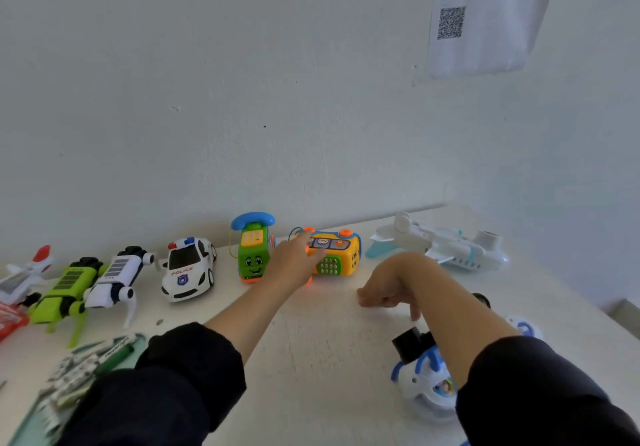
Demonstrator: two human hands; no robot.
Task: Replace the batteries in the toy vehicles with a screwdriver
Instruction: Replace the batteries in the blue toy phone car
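— Dark sleeves (180,376) fill the near edge, and just beyond the right one sits a white-and-blue round toy (427,381) with a black block on top. Why is it parked so close?

— My guess is that it's either finished or waiting its turn, kept within easy reach. The other toys stand in a row against the wall, probably so each can be taken in order.

— And the yellow toy phone-bus (337,255), where is it?

— In that row, lying on its side on the table (311,359). Just left of it stands the green phone toy (253,251), and further left of the yellow one is the police car (188,269). The white plane (446,246) is to its right.

— What are the hands doing?

— They are apart. The left hand (294,260) reaches out to the yellow toy's left end, fingers lying on it. Whether they curl round it, I cannot tell. The right hand (388,290) hangs in front of the toy, well short of it, fingers loosely curled down toward the table and holding nothing.

— So that toy is the one in hand?

— Likely. I judge it is being picked or steadied for its battery cover.

— Any screwdriver?

— Far left of the yellow toy, at the near edge, a tray (20,421) holds batteries (74,373) and a green-handled tool (116,355), which may be it. Neither hand has it.
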